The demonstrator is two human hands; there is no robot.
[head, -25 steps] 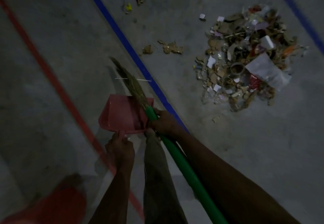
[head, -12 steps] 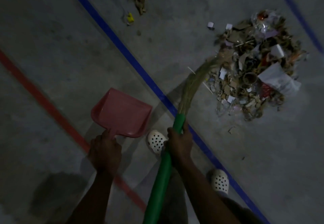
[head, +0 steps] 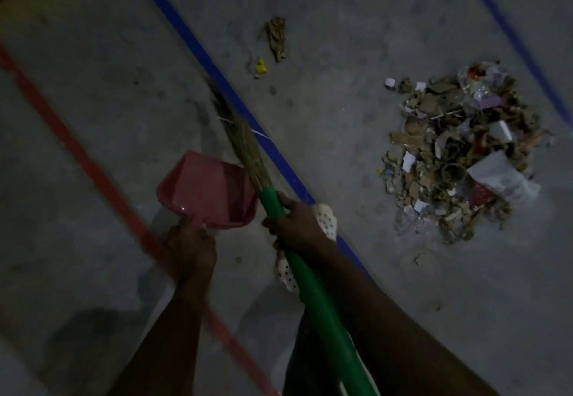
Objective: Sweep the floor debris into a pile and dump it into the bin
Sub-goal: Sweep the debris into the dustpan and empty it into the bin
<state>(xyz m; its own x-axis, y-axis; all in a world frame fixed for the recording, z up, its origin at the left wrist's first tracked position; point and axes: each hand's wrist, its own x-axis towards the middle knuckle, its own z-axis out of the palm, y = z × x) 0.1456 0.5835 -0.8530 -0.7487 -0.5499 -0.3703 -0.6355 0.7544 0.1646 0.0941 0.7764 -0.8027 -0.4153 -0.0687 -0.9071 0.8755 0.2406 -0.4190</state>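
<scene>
Debris pile (head: 462, 150): heaped on floor, right of blue line
Left hand (head: 190, 248): fingers clamped on pink dustpan (head: 207, 191)
Right hand (head: 296, 225): fingers clamped on broom (head: 313, 284)

1. One view only was supplied, from a wide-angle camera worn on the person's head.
2. It faced forward and steeply down onto a concrete floor (head: 341, 38).
3. Both forearms entered from the bottom edge, close to the lens.
4. The debris pile (head: 462, 150) lay farther off, toward the right edge.
5. No second view overlapped it.
</scene>
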